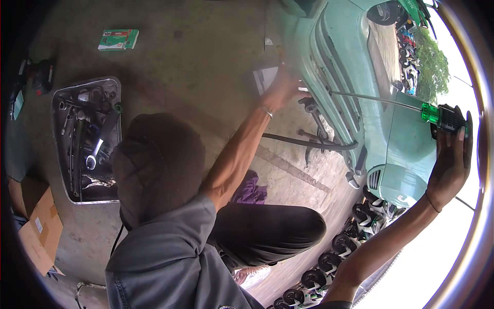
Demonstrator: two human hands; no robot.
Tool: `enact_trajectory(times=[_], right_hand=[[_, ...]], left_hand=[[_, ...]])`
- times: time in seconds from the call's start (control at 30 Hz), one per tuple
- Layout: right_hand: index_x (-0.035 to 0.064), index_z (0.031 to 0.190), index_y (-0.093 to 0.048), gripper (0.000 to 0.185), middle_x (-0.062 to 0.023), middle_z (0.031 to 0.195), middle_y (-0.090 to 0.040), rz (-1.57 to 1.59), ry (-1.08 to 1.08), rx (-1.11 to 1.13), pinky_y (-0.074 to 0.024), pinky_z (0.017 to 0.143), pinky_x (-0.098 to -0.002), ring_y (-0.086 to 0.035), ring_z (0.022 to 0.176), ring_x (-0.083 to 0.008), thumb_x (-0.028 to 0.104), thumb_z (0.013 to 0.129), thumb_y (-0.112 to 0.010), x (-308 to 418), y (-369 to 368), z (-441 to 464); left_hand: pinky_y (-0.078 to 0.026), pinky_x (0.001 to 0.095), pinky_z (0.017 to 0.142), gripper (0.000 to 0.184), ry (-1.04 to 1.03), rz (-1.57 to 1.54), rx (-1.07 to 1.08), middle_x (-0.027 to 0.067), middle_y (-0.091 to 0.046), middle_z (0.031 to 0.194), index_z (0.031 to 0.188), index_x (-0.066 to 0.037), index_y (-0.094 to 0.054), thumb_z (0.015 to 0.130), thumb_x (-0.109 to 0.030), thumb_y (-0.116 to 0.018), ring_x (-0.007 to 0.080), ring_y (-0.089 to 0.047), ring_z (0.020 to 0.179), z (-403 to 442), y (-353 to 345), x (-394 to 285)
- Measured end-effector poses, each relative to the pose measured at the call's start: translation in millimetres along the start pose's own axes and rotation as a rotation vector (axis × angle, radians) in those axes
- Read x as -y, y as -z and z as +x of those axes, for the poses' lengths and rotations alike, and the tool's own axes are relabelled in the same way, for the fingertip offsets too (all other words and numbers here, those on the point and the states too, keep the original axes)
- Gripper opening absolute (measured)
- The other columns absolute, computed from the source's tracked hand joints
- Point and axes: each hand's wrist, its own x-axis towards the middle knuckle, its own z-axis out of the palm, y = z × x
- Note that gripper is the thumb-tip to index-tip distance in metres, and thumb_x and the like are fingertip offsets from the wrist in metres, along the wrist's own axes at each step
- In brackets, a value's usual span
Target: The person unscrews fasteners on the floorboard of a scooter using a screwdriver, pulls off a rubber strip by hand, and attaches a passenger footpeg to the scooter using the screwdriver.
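Observation:
My right hand (453, 149) is raised at the right, with its fingers round the green-and-black handle of a long-shafted screwdriver (437, 117). The shaft runs left to the slotted panel of a mint-green scooter (406, 134), where its tip meets a groove. My left hand (283, 85), with a bracelet at the wrist, is close to the scooter's lower edge. Motion smears its fingers, so I cannot see whether they grip anything. A white flat piece (263, 80) lies beside this hand. Below it, a black hose-like strip (303, 142) reaches the scooter's edge.
On the floor, a metal tray (120, 103) holds wrenches and other tools. Around it are a green-and-white box (118, 39), a cordless drill (42, 77) and an open carton (41, 232). A dark, rounded cloth-covered shape (159, 165) fills the near left. Parked scooters (329, 262) line the background.

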Motion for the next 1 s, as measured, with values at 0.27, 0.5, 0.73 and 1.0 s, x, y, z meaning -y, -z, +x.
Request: enact_trajectory(times=[0.27, 0.5, 0.73, 1.0], right_hand=[[-0.0075, 0.141, -0.038, 0.054, -0.0192, 0.133, -0.052, -0.015, 0.01, -0.009, -0.044, 0.103, -0.0415, -0.055, 0.12, -0.0306, 0.021, 0.099, -0.054, -1.9, 6.7, -0.7], [0.0049, 0.132, -0.057, 0.048, -0.0134, 0.116, -0.064, -0.445, -0.014, -0.39, -0.0522, 0.092, -0.0368, -0.062, 0.107, -0.0223, 0.034, 0.094, -0.063, 10.8, -24.8, -2.8], [0.0003, 0.136, -0.05, 0.044, -0.0148, 0.128, -0.057, -0.104, 0.0, 0.006, -0.0468, 0.097, -0.036, -0.058, 0.114, -0.0249, 0.023, 0.099, -0.054, 9.5, -1.9, 8.4], [0.0071, 0.137, -0.052, 0.044, -0.0138, 0.123, -0.061, -0.093, 0.009, 0.108, -0.0487, 0.096, -0.0374, -0.06, 0.114, -0.0268, 0.018, 0.096, -0.06, 13.0, 8.6, 28.3]], left_hand=[[-0.043, 0.0384, 0.091, 0.123, -0.03, 0.058, 0.13, 0.0073, -0.044, 0.145, 0.153, -0.017, -0.022, 0.063, -0.099, -0.006, 0.0217, -0.048, 0.123, -9.3, -8.9, -11.6], [-0.036, 0.0474, 0.107, 0.124, -0.043, 0.078, 0.141, 0.0123, -0.033, 0.152, 0.153, -0.011, -0.019, 0.065, -0.098, -0.007, 0.0277, -0.039, 0.135, -8.9, -7.9, -7.1], [-0.033, 0.0505, 0.11, 0.126, -0.038, 0.083, 0.158, 0.0139, -0.03, 0.153, 0.154, -0.011, -0.018, 0.064, -0.099, -0.011, 0.0298, -0.034, 0.139, -7.9, -8.7, -8.9], [-0.037, 0.0503, 0.107, 0.123, -0.019, 0.001, 0.092, 0.0129, -0.036, 0.15, 0.151, -0.01, -0.027, 0.067, -0.099, -0.016, 0.0301, -0.038, 0.136, -3.8, -3.7, 2.0]])
